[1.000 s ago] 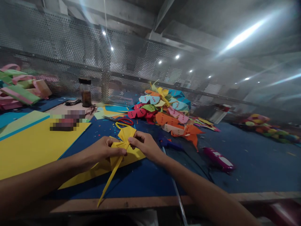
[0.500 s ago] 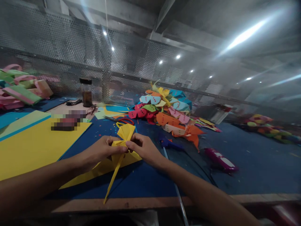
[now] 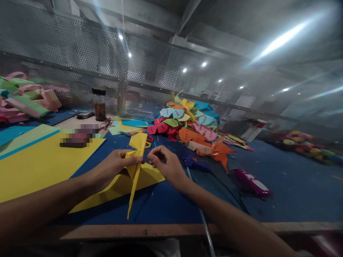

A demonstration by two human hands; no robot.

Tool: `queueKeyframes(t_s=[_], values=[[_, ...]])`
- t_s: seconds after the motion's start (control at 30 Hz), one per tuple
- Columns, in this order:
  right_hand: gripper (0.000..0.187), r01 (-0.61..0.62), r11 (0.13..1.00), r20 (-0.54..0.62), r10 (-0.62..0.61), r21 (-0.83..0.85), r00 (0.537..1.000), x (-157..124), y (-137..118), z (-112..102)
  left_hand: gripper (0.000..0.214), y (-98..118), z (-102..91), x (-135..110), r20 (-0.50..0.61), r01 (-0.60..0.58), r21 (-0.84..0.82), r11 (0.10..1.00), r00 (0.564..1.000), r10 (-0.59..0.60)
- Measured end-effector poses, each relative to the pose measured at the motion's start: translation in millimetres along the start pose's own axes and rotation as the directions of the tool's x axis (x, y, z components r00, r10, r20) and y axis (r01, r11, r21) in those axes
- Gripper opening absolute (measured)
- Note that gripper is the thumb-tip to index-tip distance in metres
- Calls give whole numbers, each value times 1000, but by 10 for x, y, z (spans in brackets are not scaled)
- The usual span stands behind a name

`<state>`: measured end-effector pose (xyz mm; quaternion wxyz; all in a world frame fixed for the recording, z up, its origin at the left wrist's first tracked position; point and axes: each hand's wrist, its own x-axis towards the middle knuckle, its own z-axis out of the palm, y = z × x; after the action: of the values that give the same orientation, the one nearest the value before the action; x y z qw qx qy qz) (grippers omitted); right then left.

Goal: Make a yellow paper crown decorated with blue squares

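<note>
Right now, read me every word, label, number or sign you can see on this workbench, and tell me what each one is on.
No text here can be read.
On the magenta object: white patches, too blurred to read.
On the white box at the back: a red marking, too small to read.
On the folded yellow paper in the left hand: nothing printed.

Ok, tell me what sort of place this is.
Probably a paper-craft workshop: a heap of coloured paper bows on the blue worktable, big yellow sheets, and the left hand pinching a folded yellow paper piece.
</note>
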<state>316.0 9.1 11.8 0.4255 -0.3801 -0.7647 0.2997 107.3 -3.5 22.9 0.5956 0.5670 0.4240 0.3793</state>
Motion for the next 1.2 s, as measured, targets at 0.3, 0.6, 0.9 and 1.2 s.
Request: queueKeyframes(t_s=[0.3,0.6,0.9,1.2], values=[[11,587,694,260,-528,-417,809,-126,-39,18,41,17,0,16,-111,24,-190,981,993,-46],[14,684,481,276,-668,-549,691,-122,-72,31,39,-88,26,27,-62,31,-257,966,997,-48],[11,658,519,271,-633,-546,725,-131,-24,51,51,-42,42,6,-93,32,-249,968,994,-56],[23,654,548,226,-650,-521,725,-116,-18,65,53,-69,52,24,-91,21,-245,969,995,-45]])
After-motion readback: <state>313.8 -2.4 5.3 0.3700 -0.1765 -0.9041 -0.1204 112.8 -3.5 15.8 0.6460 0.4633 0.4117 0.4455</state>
